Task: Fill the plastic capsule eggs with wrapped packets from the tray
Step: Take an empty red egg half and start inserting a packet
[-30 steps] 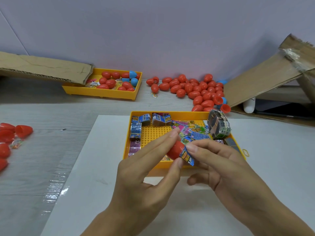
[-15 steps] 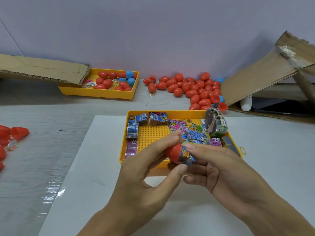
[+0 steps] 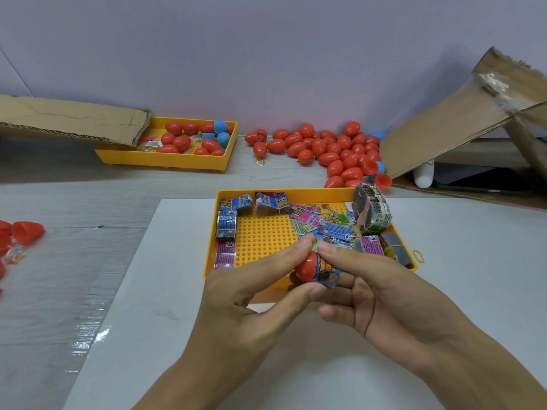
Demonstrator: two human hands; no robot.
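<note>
My left hand (image 3: 248, 294) pinches a red egg half (image 3: 305, 269) between forefinger and thumb, just above the near edge of the yellow tray (image 3: 210, 247). A blue wrapped packet (image 3: 327, 272) sticks out of the half's open end. My right hand (image 3: 381, 294) holds that packet with thumb on top and fingers beneath. Several more wrapped packets (image 3: 322, 223) lie in the tray, and a banded bundle (image 3: 371, 213) leans at its far right corner.
A heap of red eggs (image 3: 328, 149) lies by the wall, with a second yellow tray (image 3: 165, 161) of eggs to its left. Cardboard flaps sit at far left (image 3: 74, 119) and right (image 3: 461, 119). Loose red halves (image 3: 26, 230) are at the left edge.
The packet has gone deeper into the red half. Both hands have drifted slightly toward me and down, staying together over the tray's near edge.
</note>
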